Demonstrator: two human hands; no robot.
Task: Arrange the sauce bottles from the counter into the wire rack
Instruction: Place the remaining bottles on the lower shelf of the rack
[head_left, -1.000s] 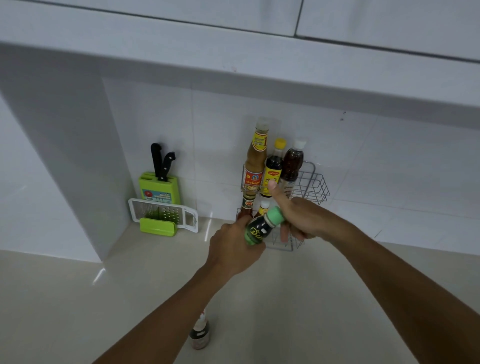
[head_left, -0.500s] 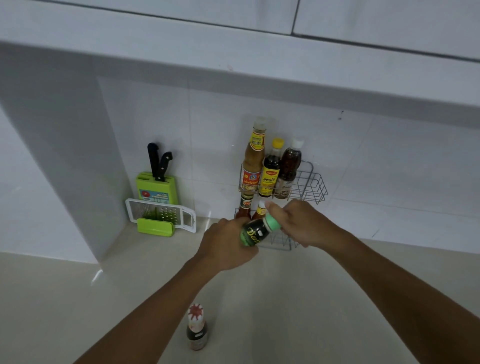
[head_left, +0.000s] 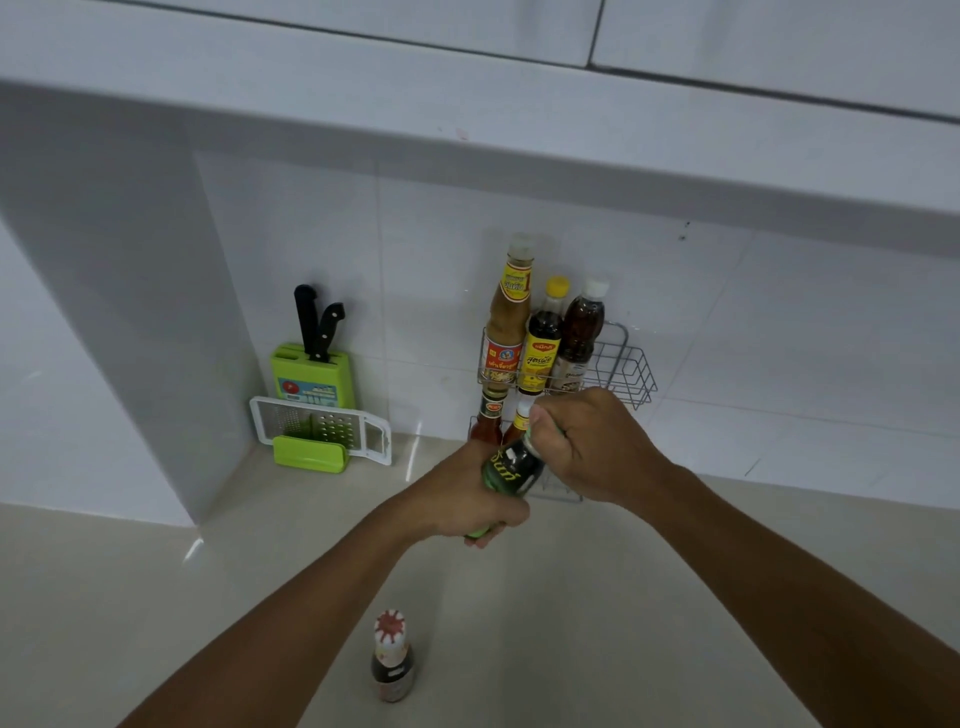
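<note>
Knife block (head_left: 311, 371), green, two black-handled knives in it, stands far left at wall; white grater (head_left: 322, 428) leans in front. Small bottle with red-splashed cap (head_left: 392, 657) upright on counter (head_left: 597, 597), near me, below my forearms. My left hand (head_left: 460, 501) wraps fingers round base of green-label sauce bottle (head_left: 511, 467), tilted, held above counter. My right hand (head_left: 587, 447) fists over its cap end. Wire rack (head_left: 631, 371) directly behind: three bottles fill left of upper tier, right part bare; two smaller bottles below, partly hidden by my hands.

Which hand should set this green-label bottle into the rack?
Left. The left hand grips the green-label bottle by its body; the right hand only covers its cap, nearer the wire rack.
</note>
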